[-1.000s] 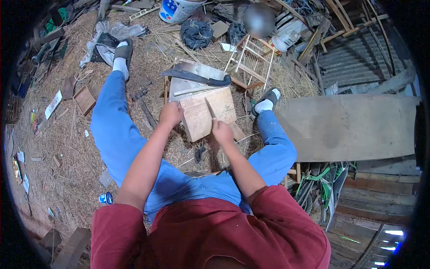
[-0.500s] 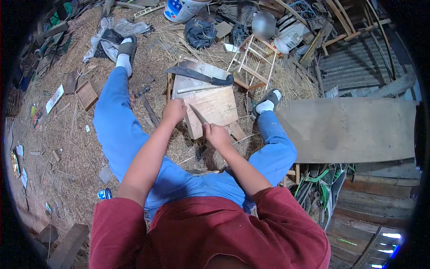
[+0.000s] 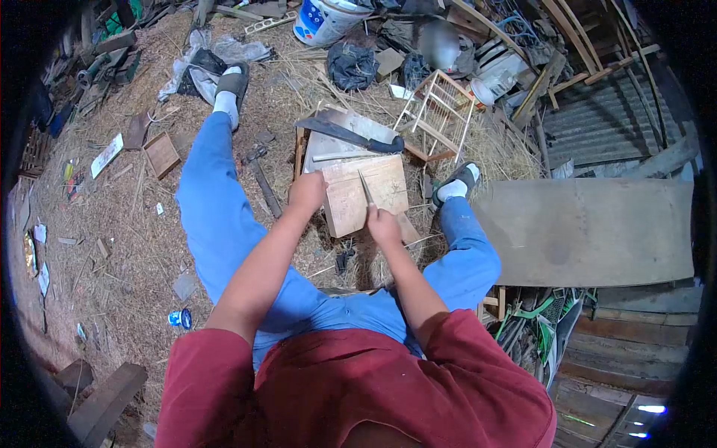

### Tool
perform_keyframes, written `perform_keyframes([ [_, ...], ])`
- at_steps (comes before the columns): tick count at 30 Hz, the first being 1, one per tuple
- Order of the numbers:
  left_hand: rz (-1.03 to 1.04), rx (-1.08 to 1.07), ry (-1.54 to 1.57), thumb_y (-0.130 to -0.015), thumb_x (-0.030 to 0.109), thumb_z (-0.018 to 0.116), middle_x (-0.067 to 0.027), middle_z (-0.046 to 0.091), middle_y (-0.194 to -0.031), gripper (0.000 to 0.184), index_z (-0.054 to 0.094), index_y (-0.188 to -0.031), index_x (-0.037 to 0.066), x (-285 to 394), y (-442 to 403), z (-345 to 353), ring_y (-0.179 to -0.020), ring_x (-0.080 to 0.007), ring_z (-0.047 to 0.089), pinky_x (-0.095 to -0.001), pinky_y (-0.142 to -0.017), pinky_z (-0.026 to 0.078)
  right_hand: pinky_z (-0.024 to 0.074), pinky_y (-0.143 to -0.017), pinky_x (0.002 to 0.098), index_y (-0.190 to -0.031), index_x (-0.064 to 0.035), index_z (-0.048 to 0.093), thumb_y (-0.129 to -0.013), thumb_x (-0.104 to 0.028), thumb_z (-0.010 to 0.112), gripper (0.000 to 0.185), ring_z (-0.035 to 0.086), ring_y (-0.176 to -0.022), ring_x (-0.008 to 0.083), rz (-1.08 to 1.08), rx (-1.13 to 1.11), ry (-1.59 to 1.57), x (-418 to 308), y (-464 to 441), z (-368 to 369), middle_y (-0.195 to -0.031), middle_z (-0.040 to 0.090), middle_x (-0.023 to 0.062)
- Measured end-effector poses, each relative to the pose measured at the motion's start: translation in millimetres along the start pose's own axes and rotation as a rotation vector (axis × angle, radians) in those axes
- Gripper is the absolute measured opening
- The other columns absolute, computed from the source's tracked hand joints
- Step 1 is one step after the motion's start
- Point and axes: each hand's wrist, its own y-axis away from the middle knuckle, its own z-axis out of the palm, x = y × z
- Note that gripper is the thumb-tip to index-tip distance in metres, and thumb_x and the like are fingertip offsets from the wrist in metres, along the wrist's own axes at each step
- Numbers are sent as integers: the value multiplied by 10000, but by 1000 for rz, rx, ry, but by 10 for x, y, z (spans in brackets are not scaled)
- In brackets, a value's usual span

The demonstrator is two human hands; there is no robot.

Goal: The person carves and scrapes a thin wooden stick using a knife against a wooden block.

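My right hand is wrapped round the handle of a knife. Its narrow blade points away from me over the face of a light wooden block. At the block's upper left edge my left hand is closed; whatever it pinches is too small or hidden to make out. Behind the block, a machete with a black handle lies across a pale board. A thin light strip of wood rests along the block's far edge.
A small wooden frame cage stands beyond the block to the right. On the straw-covered ground to the left are a shallow wooden box and a blue can. A large flat board is at the right. A hammer-like tool lies by my left leg.
The whole view has shifted slightly. My right hand has moved the knife rightward, away from my left hand, and the blade now points more straight ahead. My left hand stays at the block's edge.
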Motion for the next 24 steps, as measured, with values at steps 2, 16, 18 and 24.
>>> perform_keyframes([
  [2, 3, -7, 41, -870, 248, 700, -240, 718, -910, 232, 720, -913, 21, 14, 10, -9, -877, -420, 705, -527, -809, 560, 548, -812, 545, -902, -26, 743, -1021, -506, 404, 600, 690, -852, 471, -142, -7, 26, -60, 116, 119, -910, 709, 263],
  [16, 30, 10, 35, -855, 253, 717, -232, 717, -885, 220, 724, -911, 41, -59, -37, 57, -835, -419, 706, -525, -761, 568, 532, -826, 559, -871, 2, 735, -1018, -514, 415, 626, 687, -864, 469, -164, -7, 70, 109, -34, 10, -884, 690, 299],
  [18, 23, 21, 32, -859, 257, 712, -231, 717, -876, 217, 727, -915, 48, -74, -35, 79, -832, -417, 707, -526, -761, 566, 544, -834, 546, -952, -28, 752, -1013, -506, 421, 585, 691, -892, 463, 35, 8, -53, 103, -120, -35, -911, 707, 276],
  [24, 35, 16, 56, -871, 277, 703, -227, 709, -861, 227, 716, -915, 55, -100, -41, 109, -821, -433, 689, -531, -746, 551, 536, -835, 547, -946, 7, 745, -1019, -486, 411, 600, 685, -878, 479, -140, 23, 26, 224, -125, 118, -890, 698, 293],
])
